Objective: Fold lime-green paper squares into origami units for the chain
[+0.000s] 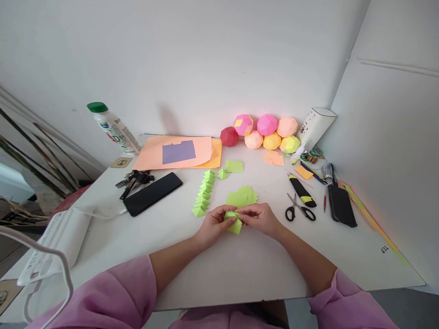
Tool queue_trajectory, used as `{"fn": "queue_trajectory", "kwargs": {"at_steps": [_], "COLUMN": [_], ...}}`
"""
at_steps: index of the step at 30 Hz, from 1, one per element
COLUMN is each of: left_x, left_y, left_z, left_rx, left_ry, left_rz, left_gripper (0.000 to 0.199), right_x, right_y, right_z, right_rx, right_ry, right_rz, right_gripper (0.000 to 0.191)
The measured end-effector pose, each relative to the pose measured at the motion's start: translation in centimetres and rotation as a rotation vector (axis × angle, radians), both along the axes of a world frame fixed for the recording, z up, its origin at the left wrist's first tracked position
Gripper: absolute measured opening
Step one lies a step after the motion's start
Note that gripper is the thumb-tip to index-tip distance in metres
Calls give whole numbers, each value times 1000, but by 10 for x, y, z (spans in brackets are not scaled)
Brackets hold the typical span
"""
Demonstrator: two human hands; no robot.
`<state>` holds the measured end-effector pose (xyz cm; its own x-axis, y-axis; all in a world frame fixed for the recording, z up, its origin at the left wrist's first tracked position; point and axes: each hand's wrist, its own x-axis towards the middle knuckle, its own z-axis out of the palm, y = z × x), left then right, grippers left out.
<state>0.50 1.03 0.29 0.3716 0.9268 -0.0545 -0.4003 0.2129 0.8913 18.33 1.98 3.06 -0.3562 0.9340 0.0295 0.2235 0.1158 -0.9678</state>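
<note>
A partly folded green paper piece (234,225) is held between both hands near the middle of the table. My left hand (214,225) pinches its left side with thumb and fingers. From the right, my right hand (262,217) grips the paper's edge with its fingertips. Just beyond the hands lies a fanned pile of flat green paper pieces (243,195). To the left runs a row of folded green paper units (203,193), nested one behind another. A single folded unit (222,174) sits past them, beside a green paper rectangle (234,167).
Faceted paper balls (266,124) are stacked against the wall. Scissors (299,208), a utility knife (302,190) and a black phone-like case (342,205) lie right. On the left are a black phone (152,193), keys (135,179), orange sheets (151,153) and a bottle (116,131).
</note>
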Motion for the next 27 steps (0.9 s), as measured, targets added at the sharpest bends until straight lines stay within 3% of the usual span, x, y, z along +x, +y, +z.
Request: {"fn": "queue_trajectory", "kwargs": {"at_steps": [7, 13, 16, 20, 27], "left_x": [-1, 0, 0, -1, -1], "left_y": [1, 2, 1, -2, -4], "left_z": [-6, -8, -7, -4, -2], "left_rx": [21, 270, 323, 300, 228], "left_ry": [85, 257, 331, 367, 317], "left_rz": [71, 174, 155, 125, 105], "left_gripper": [28, 21, 18, 19, 21], "right_x": [-1, -2, -1, -1, 1], "right_y": [-2, -3, -2, -2, -1], "right_z": [0, -5, -4, -3, -4], "right_rx": [197, 414, 464, 446, 239], "right_ry": [-144, -199, -197, -211, -193], "right_rz": [61, 43, 39, 57, 50], "right_gripper": [27, 20, 21, 23, 23]}}
